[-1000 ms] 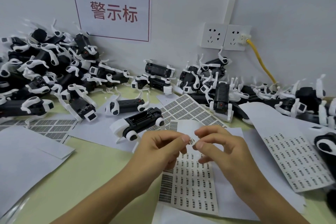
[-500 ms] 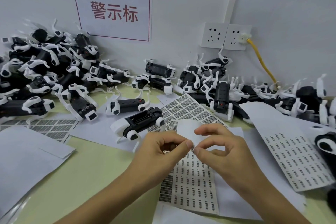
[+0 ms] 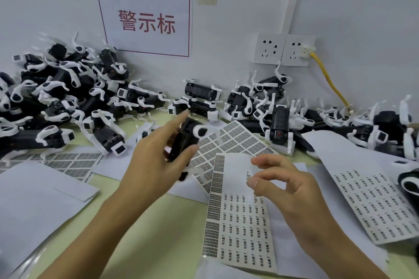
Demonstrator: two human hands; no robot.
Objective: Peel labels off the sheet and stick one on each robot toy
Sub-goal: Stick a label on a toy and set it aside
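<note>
Now, left hand (image 3: 156, 156): raised over the middle of the tabletop (image 3: 158, 229), thumb and fingers curled round a black-and-white robot toy (image 3: 187, 139); index finger stretched toward 12 o'clock.
Left grip: clamped on the toy's dark body, which tilts up off the paper; the toy is blurred.
Right hand (image 3: 292, 190): hovering at 3 o'clock from the left hand, over the top of the label sheet (image 3: 240, 222).
Right grip: thumb and index finger close together with a small label (image 3: 249, 174) between the tips; whether it sticks to one finger or is pinched by both, I cannot tell.
Label sheet: flat on the tabletop at 6 o'clock, just below the right hand, rows of small printed labels on its lower part, its upper part bare.
Second sheet (image 3: 371, 206): at 4 o'clock, near the right edge, partly under a toy.
Larger labels (image 3: 233, 140): a sheet at centre, behind the held toy.
Toy piles: a big heap (image 3: 61, 102) at 10 o'clock against the wall, another spread (image 3: 340, 124) from 1 to 3 o'clock.
Wall: a sign with red characters (image 3: 147, 20) at 12 o'clock; sockets (image 3: 283, 50) at 1 o'clock with a yellow cable (image 3: 328, 81) plugged in.
</note>
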